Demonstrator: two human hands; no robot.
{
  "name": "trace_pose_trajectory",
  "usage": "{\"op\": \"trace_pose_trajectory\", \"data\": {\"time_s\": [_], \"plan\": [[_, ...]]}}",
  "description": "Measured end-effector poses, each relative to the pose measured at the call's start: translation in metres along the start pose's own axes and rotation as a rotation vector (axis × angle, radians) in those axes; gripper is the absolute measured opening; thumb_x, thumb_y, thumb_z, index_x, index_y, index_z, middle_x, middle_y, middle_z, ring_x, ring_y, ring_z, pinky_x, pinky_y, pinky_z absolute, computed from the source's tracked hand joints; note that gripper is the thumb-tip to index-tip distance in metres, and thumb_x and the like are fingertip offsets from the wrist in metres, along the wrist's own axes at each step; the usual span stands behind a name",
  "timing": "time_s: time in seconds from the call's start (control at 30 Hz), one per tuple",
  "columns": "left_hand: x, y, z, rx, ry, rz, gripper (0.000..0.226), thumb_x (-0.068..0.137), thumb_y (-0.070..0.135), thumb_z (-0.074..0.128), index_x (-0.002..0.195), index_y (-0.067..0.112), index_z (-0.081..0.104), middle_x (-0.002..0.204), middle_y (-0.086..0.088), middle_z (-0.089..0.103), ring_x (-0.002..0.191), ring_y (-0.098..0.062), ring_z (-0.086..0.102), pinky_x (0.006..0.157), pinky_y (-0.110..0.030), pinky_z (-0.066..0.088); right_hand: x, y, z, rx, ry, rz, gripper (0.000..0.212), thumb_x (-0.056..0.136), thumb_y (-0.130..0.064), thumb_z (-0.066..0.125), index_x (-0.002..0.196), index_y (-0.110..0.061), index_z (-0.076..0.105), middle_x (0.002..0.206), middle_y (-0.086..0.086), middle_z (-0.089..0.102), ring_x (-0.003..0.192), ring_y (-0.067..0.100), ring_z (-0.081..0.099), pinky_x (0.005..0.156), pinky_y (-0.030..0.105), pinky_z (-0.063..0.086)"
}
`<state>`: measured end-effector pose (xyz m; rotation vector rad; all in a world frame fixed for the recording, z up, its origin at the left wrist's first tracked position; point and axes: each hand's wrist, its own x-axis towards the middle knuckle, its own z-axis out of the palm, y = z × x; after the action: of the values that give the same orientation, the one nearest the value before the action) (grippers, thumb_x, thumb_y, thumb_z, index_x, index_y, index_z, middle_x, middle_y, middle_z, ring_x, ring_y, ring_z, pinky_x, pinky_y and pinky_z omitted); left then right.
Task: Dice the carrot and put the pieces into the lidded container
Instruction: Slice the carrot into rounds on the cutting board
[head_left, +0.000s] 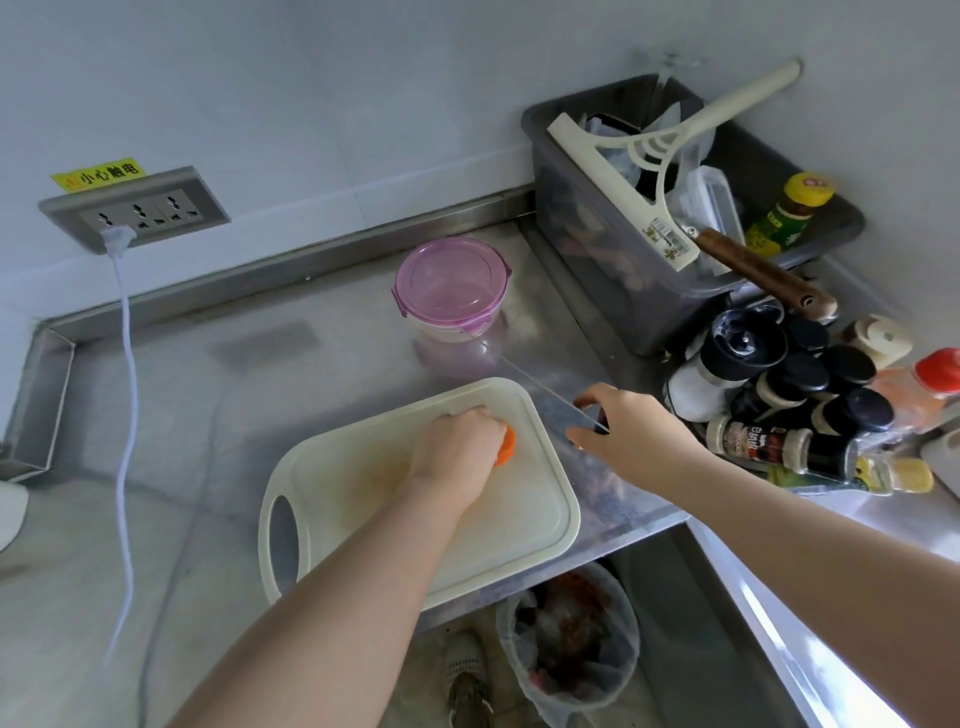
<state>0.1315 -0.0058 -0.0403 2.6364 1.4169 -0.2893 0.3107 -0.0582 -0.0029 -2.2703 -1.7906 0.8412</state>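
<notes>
Noted carrot (506, 446) on cream cutting board (363, 499), near its far right corner, held down by left grip (457, 441) with fingers curled over it. Only an orange end visible, pointing right; cannot tell long axis. Found right grip (628, 431) closed round dark handle of knife (545, 389), just right of board, blade aimed far-left at pink lidded container (451, 286), lid on, standing on steel desk (260, 374). Observed spice bottles (769, 395) crowding right side.

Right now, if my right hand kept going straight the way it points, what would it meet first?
Probably the round clear container with the pink lid: your right hand holds a thin knife aimed at it. Depth is unclear.
</notes>
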Motion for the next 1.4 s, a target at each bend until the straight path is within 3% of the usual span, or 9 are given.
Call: {"op": "trace_pose_trajectory", "data": {"time_s": [0.13, 0.3, 0.4, 0.47, 0.57, 0.7, 0.8, 1.13, 1.4], "plan": [[0.000, -0.003, -0.001, -0.036, -0.002, -0.033, 0.015, 0.093, 0.027, 0.055, 0.102, 0.022, 0.066, 0.111, 0.002, 0.061, 0.101, -0.021, 0.059, 0.077, -0.026, 0.038, -0.004, -0.003, -0.002, 0.012, -0.014, -0.002, 0.034, 0.093, -0.036, 0.057, 0.124, -0.020, 0.052, 0.087, -0.005, 0.056, 0.068, 0.013, 0.055, 0.058, 0.024, 0.042], [-0.026, -0.033, -0.006, -0.461, 0.175, -0.326, 0.022, 0.089, 0.026, 0.063, 0.109, 0.020, 0.062, 0.114, 0.003, 0.062, 0.106, -0.019, 0.058, 0.084, -0.029, 0.042, -0.011, -0.018, 0.006, 0.046, -0.066, -0.046, 0.034, 0.095, -0.035, 0.052, 0.126, -0.020, 0.052, 0.102, 0.002, 0.065, 0.067, 0.013, 0.055, 0.062, 0.026, 0.045], [-0.051, -0.042, 0.005, -0.584, 0.158, -0.396, 0.032, 0.084, 0.030, 0.067, 0.112, 0.018, 0.058, 0.116, 0.003, 0.059, 0.104, -0.016, 0.058, 0.084, -0.027, 0.042, -0.019, -0.032, 0.022, 0.072, -0.106, -0.099, 0.014, 0.096, -0.024, 0.043, 0.104, -0.022, 0.054, 0.084, 0.003, 0.061, 0.068, 0.022, 0.053, 0.055, 0.029, 0.039], [-0.062, -0.037, 0.016, -0.627, 0.097, -0.393, 0.041, 0.081, 0.035, 0.069, 0.115, 0.018, 0.055, 0.117, 0.003, 0.054, 0.105, -0.016, 0.057, 0.085, -0.025, 0.042, -0.026, -0.041, 0.032, 0.020, -0.117, -0.148, 0.010, 0.098, -0.019, 0.038, 0.090, -0.018, 0.043, 0.070, 0.002, 0.050, 0.061, 0.024, 0.047, 0.050, 0.030, 0.032], [-0.069, -0.029, 0.027, -0.634, 0.086, -0.419, 0.042, 0.079, 0.037, 0.070, 0.114, 0.020, 0.053, 0.117, 0.003, 0.052, 0.102, -0.021, 0.059, 0.086, -0.036, 0.049, -0.038, -0.050, 0.043, -0.081, -0.101, -0.226, 0.012, 0.100, -0.019, 0.033, 0.104, -0.016, 0.045, 0.067, -0.003, 0.039, 0.059, 0.024, 0.042, 0.052, 0.031, 0.030], [-0.072, -0.024, 0.032, -0.647, 0.131, -0.459, 0.033, 0.082, 0.029, 0.067, 0.112, 0.020, 0.056, 0.115, 0.002, 0.058, 0.101, -0.023, 0.061, 0.084, -0.037, 0.050, -0.048, -0.055, 0.050, -0.234, -0.102, -0.258, 0.024, 0.099, -0.012, 0.035, 0.121, -0.013, 0.043, 0.093, 0.006, 0.057, 0.069, 0.027, 0.044, 0.059, 0.031, 0.036], [-0.073, -0.023, 0.032, -0.644, 0.157, -0.445, 0.029, 0.081, 0.028, 0.067, 0.108, 0.020, 0.059, 0.112, 0.002, 0.060, 0.100, -0.022, 0.061, 0.084, -0.037, 0.050, -0.053, -0.056, 0.055, -0.264, -0.114, -0.257, 0.026, 0.098, -0.010, 0.035, 0.123, -0.015, 0.042, 0.100, 0.005, 0.060, 0.068, 0.026, 0.044, 0.058, 0.031, 0.036], [-0.073, -0.024, 0.031, -0.618, 0.170, -0.439, 0.029, 0.082, 0.029, 0.067, 0.107, 0.018, 0.060, 0.112, 0.000, 0.060, 0.102, -0.024, 0.060, 0.085, -0.038, 0.051, -0.056, -0.057, 0.060, -0.290, -0.109, -0.261, 0.027, 0.096, -0.006, 0.040, 0.122, -0.014, 0.041, 0.085, -0.001, 0.047, 0.066, 0.025, 0.047, 0.056, 0.032, 0.039], [-0.073, -0.023, 0.032, -0.589, 0.177, -0.423, 0.026, 0.084, 0.028, 0.068, 0.106, 0.018, 0.059, 0.113, 0.002, 0.062, 0.102, -0.022, 0.061, 0.083, -0.036, 0.050, -0.055, -0.058, 0.061, -0.342, -0.148, -0.265, 0.016, 0.100, -0.011, 0.038, 0.115, -0.012, 0.041, 0.071, -0.002, 0.042, 0.054, 0.017, 0.040, 0.042, 0.025, 0.027]]}}
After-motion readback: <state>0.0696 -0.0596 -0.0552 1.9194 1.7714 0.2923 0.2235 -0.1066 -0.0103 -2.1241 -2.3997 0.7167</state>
